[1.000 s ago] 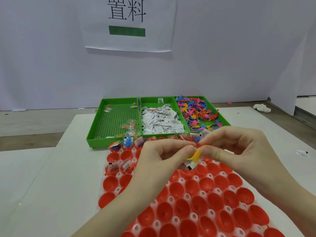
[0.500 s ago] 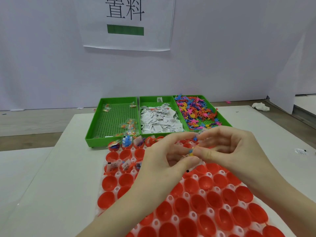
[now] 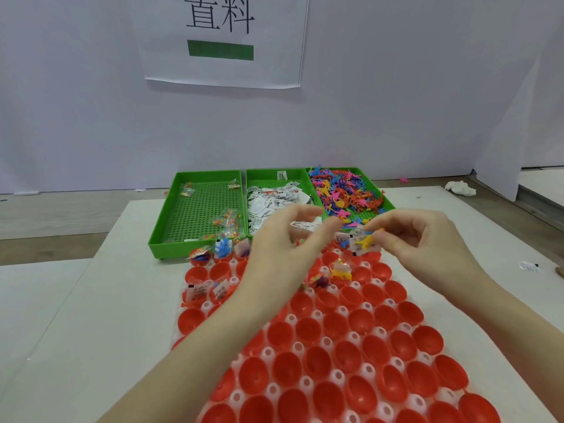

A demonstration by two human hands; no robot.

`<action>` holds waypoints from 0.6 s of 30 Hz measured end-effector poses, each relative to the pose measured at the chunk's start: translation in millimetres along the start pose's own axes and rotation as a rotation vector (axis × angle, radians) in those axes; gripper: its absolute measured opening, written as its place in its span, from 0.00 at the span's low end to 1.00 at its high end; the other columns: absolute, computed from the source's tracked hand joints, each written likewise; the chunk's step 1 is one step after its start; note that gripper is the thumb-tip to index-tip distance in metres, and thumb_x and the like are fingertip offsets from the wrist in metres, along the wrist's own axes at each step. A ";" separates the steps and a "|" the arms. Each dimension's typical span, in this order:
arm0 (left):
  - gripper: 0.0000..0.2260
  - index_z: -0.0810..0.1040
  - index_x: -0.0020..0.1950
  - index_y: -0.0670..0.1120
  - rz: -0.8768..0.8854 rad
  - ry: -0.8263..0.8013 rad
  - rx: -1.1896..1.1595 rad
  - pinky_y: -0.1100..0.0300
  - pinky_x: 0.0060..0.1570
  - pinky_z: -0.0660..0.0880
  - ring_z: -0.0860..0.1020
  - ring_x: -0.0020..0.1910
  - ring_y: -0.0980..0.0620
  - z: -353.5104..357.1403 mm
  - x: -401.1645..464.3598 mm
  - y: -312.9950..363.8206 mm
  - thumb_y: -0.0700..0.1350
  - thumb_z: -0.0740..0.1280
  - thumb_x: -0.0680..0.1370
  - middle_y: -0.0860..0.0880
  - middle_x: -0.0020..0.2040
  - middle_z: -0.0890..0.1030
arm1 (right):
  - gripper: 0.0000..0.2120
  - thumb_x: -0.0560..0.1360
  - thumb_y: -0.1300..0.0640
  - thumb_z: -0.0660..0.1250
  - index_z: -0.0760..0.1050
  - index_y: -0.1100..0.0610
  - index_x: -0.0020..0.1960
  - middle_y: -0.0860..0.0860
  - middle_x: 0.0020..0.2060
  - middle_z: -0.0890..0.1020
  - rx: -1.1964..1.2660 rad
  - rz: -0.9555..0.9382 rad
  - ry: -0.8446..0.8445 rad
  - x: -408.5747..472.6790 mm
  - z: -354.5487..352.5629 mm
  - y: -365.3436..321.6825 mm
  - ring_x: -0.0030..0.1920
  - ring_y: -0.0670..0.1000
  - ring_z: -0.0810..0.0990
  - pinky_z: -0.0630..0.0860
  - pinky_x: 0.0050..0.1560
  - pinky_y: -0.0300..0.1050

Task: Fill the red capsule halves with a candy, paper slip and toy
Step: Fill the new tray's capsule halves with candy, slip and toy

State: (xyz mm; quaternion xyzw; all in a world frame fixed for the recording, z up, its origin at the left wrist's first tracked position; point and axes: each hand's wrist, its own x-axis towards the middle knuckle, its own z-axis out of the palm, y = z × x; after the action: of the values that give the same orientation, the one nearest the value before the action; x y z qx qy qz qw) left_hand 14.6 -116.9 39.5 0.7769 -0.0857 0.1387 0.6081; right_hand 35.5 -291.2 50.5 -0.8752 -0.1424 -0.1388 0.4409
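Yellow plastic shows between the fingertips of the right hand (image 3: 427, 248), which now pinches a small toy (image 3: 364, 240) together with a paper slip (image 3: 361, 248) on its own; half a second ago both hands met over these pieces, and the left hand (image 3: 283, 248) has since drawn apart to the left, its fingers loosely curled with nothing visibly held. That suggests the pieces are sorted and ready to drop into one of the red capsule halves (image 3: 308, 328) just below, near the far right of the holder on the white worktop (image 3: 91, 331). Some far cups already hold toys and slips; the many near ones lie bare. Whether a candy sits in the right hand's grip too is hard to tell, since the fingers cover it. The left palm is turned away, and its wrist hides several cups. Beyond stand three green trays (image 3: 171, 227) of candies, slips and toys.
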 end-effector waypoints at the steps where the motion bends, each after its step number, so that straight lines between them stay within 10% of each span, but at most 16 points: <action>1: 0.03 0.76 0.44 0.57 -0.003 0.036 0.015 0.73 0.37 0.72 0.78 0.38 0.64 -7.3 2.8 -0.9 0.54 0.66 0.73 0.58 0.44 0.80 | 0.14 0.71 0.69 0.67 0.78 0.50 0.36 0.46 0.33 0.80 -0.070 0.007 0.019 1.3 -0.4 8.4 0.35 0.46 0.79 0.73 0.39 0.29; 5: 0.04 0.79 0.42 0.51 -0.033 0.198 0.057 0.59 0.45 0.75 0.79 0.40 0.53 -37.9 12.0 -11.3 0.47 0.66 0.75 0.52 0.39 0.81 | 0.08 0.72 0.68 0.67 0.80 0.57 0.41 0.46 0.35 0.80 -0.221 0.047 -0.037 -1.5 6.2 36.8 0.36 0.41 0.77 0.71 0.39 0.26; 18: 0.07 0.79 0.38 0.51 0.002 0.423 0.014 0.67 0.37 0.75 0.76 0.30 0.63 -72.4 10.3 -37.3 0.43 0.67 0.75 0.56 0.33 0.80 | 0.05 0.69 0.55 0.73 0.83 0.54 0.45 0.43 0.33 0.77 -0.485 -0.027 -0.333 13.6 19.5 42.1 0.33 0.37 0.73 0.69 0.36 0.28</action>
State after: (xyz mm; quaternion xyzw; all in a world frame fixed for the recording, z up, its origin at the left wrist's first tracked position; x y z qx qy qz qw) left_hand 27.6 -37.2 24.5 0.7345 0.0440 0.2999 0.6072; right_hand 66.0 -297.7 13.6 -0.9638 -0.1872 -0.0292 0.1873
